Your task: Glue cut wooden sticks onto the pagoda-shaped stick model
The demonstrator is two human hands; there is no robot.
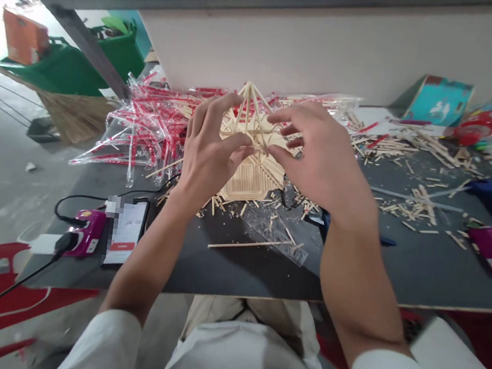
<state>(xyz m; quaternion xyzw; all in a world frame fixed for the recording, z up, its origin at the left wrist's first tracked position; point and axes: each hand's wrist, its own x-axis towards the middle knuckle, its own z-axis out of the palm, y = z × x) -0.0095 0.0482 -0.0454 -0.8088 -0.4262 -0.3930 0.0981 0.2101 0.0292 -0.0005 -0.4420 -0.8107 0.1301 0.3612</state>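
Stick model [249, 179] stands between half-curled fingers [216, 113], grip unclear; green bin [121, 55] holds something light-green [116, 24].

The left forearm [154, 248] and right forearm [349, 273] extend across the front edge of the bench [235, 281], converging toward the far edge. The left hand [209, 151] is raised, fingers curved, thumb parted from the index finger. The right hand [316, 151] faces it, thumb and index finger likewise parted.
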